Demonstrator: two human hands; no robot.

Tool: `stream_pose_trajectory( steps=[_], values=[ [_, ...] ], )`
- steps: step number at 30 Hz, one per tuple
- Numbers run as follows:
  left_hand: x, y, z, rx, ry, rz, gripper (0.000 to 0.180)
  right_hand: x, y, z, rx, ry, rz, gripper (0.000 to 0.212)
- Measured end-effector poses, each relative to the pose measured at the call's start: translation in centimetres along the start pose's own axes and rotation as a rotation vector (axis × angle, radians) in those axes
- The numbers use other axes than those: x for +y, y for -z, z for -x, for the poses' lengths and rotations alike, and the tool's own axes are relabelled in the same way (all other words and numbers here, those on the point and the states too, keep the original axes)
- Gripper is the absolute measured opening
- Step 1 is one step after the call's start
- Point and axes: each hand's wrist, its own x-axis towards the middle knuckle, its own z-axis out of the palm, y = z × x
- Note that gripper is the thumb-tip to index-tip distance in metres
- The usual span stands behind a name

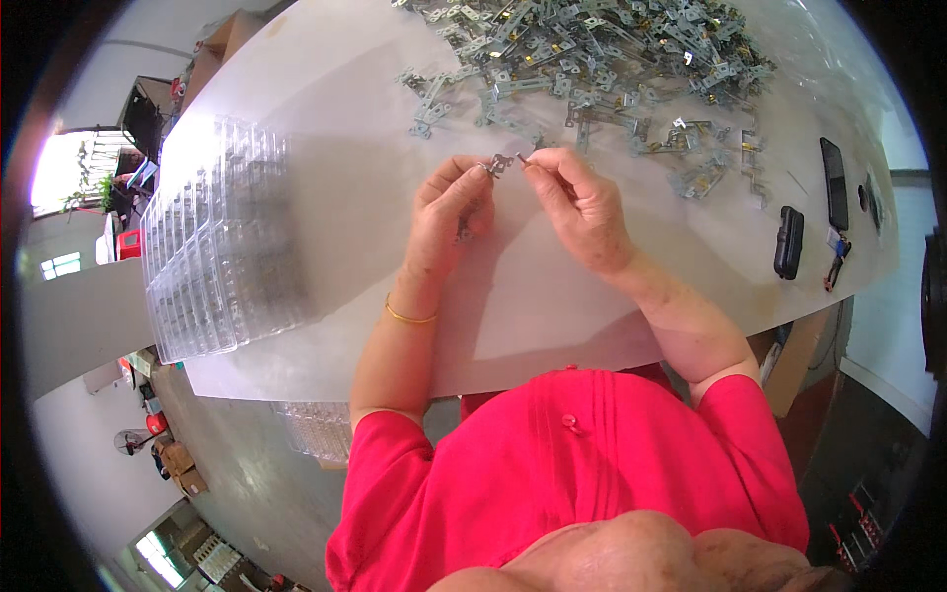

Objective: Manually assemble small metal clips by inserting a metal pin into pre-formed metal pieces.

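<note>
Between the thumb and fingers of my left hand [449, 205] is a small metal bracket [501, 164], its end sticking out toward the right. Part of another metal piece [464, 229] shows low against the same palm. My right hand [584, 205] is closed in a pinch on a short thin metal piece [523, 159], whose kind is too small to make out. The two pinches are close together above the white table [552, 316], with a narrow gap between the fingertips. Beyond them spreads a large heap of similar metal brackets [602, 54], some with brass-coloured parts.
Stacked clear plastic trays [227, 247] stand at the table's left edge. On the right lie a black case [788, 243], a dark phone-like slab [835, 184] and a small tool [837, 261]. More clear trays [316, 426] are below the front edge.
</note>
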Motion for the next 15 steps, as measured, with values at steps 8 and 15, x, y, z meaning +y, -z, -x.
stream_pose_trajectory(
  steps=[8, 15],
  values=[
    [-0.07, 0.27, -0.27, -0.03, -0.022, 0.096, 0.015, -0.5, -0.15, -0.07, -0.051, -0.057, 0.101, 0.007],
    [-0.48, 0.51, -0.11, -0.048, -0.101, -0.034, 0.016, -0.67, -0.08, -0.09, -0.048, -0.079, 0.164, 0.007]
  ],
)
